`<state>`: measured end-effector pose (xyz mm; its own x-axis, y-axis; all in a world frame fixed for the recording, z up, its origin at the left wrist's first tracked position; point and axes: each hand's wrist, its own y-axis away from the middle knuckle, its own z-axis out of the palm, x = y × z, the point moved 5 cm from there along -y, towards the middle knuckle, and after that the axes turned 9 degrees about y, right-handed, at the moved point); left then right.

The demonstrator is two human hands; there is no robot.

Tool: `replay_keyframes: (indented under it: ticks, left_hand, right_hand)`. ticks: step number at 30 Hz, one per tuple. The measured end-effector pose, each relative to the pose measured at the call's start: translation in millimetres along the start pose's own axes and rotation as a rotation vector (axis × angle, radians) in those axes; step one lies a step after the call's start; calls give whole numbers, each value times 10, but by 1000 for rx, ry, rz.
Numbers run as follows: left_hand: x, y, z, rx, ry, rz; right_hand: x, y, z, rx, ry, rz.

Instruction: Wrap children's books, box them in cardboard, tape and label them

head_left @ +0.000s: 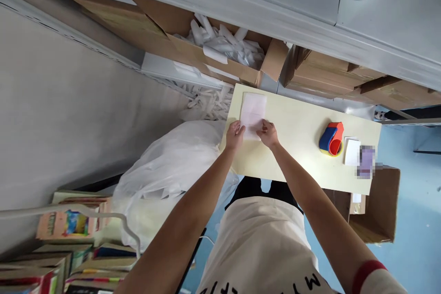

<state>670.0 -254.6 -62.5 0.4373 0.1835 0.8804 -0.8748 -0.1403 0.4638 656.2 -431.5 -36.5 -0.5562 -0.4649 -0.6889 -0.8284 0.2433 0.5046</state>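
1. Head view: my left hand (235,135) and right hand (268,133), fingers narrowed, hold the near end of a white rectangular sheet (254,108), probably to steady it over the cream rectangular tabletop (292,156).
2. Beyond my fingers, an open brown cardboard box (193,53) holds white curled scraps (234,46).
3. Left of them, a translucent white plastic bag (168,161) bulges; contents unclear.

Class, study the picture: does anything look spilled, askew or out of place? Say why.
Yes: loose white strips lie heaped beside the table's far left corner, outside the open cardboard box. They look odd because similar white pieces fill that box; they may have spilled, though the picture cannot confirm it.
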Motion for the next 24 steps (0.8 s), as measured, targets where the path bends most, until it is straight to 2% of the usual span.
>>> replay_keyframes:
  ticks: [7, 13, 16, 19, 24]
  left_hand:
    - [-11, -80, -15, -52, 30, 35]
    - [38, 20, -10, -95, 10, 67]
    - [51, 244, -74, -47, -73, 43]
    - [3, 600, -126, -27, -147, 17]
    - [-172, 1245, -69, -105, -125, -117]
  right_hand:
    - [-72, -133, 55, -68, -12, -2]
    - [21, 15, 53, -110, -49, -29]
    - [140, 266, -3, -106, -57, 1]
    - [337, 599, -65, -105, -89, 14]
    - [731, 1136, -217, -104, -202, 67]
